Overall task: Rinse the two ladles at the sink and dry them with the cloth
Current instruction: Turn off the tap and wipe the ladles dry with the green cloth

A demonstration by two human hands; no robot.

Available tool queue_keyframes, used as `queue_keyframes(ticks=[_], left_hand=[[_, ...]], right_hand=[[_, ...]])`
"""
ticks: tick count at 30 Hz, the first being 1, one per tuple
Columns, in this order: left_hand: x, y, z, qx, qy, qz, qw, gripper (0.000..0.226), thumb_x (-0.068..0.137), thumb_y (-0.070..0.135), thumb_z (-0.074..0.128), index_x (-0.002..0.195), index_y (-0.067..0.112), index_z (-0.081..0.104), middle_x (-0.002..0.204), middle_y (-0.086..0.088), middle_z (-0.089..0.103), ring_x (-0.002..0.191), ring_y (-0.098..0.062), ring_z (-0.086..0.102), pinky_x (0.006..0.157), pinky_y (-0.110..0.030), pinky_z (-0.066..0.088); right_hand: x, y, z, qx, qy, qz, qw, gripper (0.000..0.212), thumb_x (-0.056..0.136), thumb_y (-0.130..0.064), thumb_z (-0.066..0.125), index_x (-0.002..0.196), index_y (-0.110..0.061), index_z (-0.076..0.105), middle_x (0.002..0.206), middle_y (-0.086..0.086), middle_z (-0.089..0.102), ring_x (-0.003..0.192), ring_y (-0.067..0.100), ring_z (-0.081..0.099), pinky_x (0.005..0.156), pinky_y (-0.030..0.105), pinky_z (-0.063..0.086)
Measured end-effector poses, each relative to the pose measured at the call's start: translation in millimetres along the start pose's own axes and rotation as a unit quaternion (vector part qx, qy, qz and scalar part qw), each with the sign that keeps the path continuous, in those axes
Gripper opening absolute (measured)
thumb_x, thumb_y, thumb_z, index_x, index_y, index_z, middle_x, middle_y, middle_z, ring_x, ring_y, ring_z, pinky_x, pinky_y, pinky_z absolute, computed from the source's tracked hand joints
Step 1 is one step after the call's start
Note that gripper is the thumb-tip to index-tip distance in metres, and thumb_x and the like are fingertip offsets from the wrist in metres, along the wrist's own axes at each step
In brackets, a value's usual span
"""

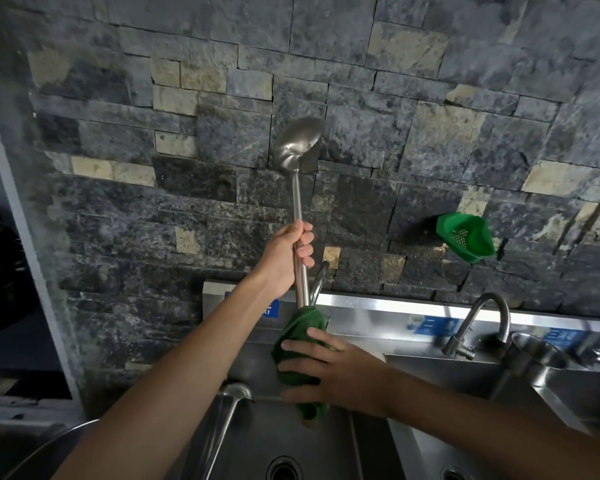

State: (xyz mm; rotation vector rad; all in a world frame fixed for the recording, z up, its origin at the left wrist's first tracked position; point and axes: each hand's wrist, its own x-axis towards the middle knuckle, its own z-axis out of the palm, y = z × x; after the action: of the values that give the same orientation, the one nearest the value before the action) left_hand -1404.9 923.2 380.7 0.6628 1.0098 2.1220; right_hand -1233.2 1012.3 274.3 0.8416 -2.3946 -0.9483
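Note:
A long steel ladle [297, 147] stands upright above the sink, its bowl at the top against the stone wall. My left hand [288, 258] grips the shaft about halfway up. My right hand [329, 372] is closed around a green cloth [300, 336] wrapped on the lower end of the handle. A second steel ladle [222, 424] leans in the left sink basin [291, 441], with its curved end near the basin's back edge and nobody touching it.
A curved tap [489, 317] stands to the right beside a steel cup [537, 348]. A green plastic strainer basket [466, 239] hangs on the stone wall. Another thin spout [317, 280] rises behind the held ladle. A second basin [465, 455] lies to the right.

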Motion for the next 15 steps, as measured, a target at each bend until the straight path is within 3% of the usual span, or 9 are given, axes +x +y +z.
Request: queue_keyframes(ticks=[4,7,15], left_hand=[[-0.8,4.3,2.8,-0.029,-0.002,0.008,1.000,0.027,0.107,0.026,0.042,0.088,0.013,0.058,0.063,0.007,0.045,0.046,-0.005,0.034,0.044,-0.019,0.030],[-3.1,-0.2,2.1,-0.079,-0.031,0.000,0.996,0.029,0.106,0.030,0.044,0.086,0.013,0.058,0.062,0.008,0.043,0.046,-0.005,0.032,0.045,-0.019,0.027],[-15.3,-13.3,-8.1,-0.216,-0.143,-0.046,0.965,0.039,0.106,0.044,0.038,0.089,0.015,0.058,0.055,0.011,0.037,0.038,-0.001,0.031,0.035,-0.015,0.026]], right_hand=[[-11.7,-12.1,-4.0,0.016,-0.004,-0.029,0.999,0.030,0.104,-0.031,0.052,0.122,-0.053,0.062,0.153,-0.012,0.050,0.156,0.024,0.023,0.125,0.044,0.022],[-15.0,-7.5,-5.9,0.041,0.025,-0.041,0.998,0.028,0.106,-0.029,0.052,0.113,-0.051,0.068,0.143,-0.011,0.060,0.153,0.022,0.031,0.122,0.040,0.030],[-3.1,15.9,-25.0,0.082,0.118,-0.046,0.989,0.032,0.102,-0.028,0.063,0.118,-0.055,0.069,0.130,-0.012,0.069,0.142,0.013,0.048,0.110,0.030,0.045]])
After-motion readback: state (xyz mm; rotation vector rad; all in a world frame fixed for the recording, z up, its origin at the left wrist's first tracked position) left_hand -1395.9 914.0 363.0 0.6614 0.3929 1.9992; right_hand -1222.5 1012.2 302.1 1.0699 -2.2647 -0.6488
